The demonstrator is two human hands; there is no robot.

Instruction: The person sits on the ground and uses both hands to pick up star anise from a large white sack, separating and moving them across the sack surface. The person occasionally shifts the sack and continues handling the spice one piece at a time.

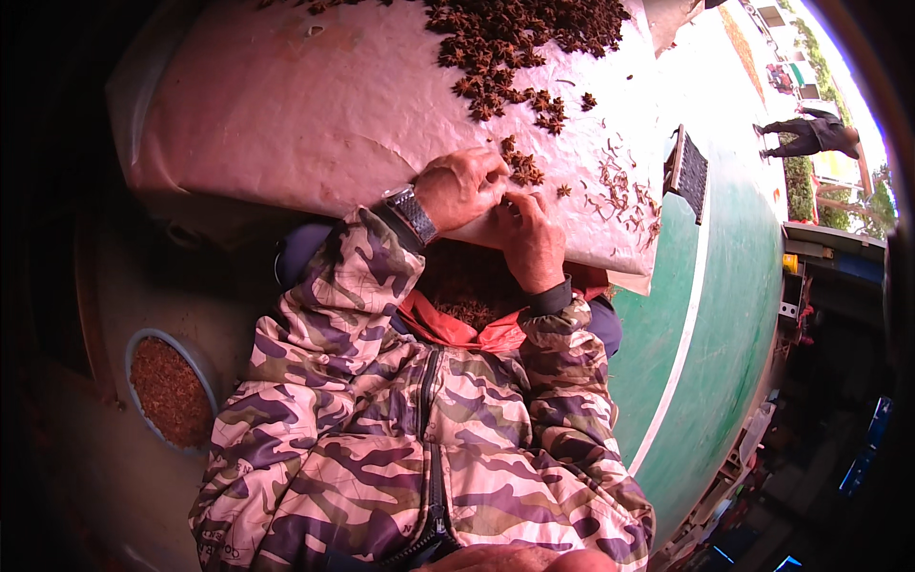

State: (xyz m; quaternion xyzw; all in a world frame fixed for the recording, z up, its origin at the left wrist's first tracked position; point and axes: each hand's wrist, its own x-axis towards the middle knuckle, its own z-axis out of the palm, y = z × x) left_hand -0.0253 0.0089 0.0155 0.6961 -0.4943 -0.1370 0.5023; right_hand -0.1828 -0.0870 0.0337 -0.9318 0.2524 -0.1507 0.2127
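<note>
At the near edge of a table covered with a pale plastic sheet (276, 114), my two hands are close together with their fingertips almost meeting. My left hand (464, 188), with a dark watch (410, 214) on its wrist, is closed in a pinch. My right hand (532, 236) is curled the same way, and whatever lies between the fingers is too small or hidden to make out. Just beyond them sits a small cluster of star anise (524, 170), with a single star anise pod (564, 191) to its right. A big pile of star anise (515, 43) covers the far part.
Thin stem bits (620, 186) are scattered at the table's right. A red cloth or bag (448, 324) lies over my lap, with dark pieces in it. A tub (172, 389) of reddish-brown bits stands lower left. Right are a black crate (688, 172) and a distant person (810, 135).
</note>
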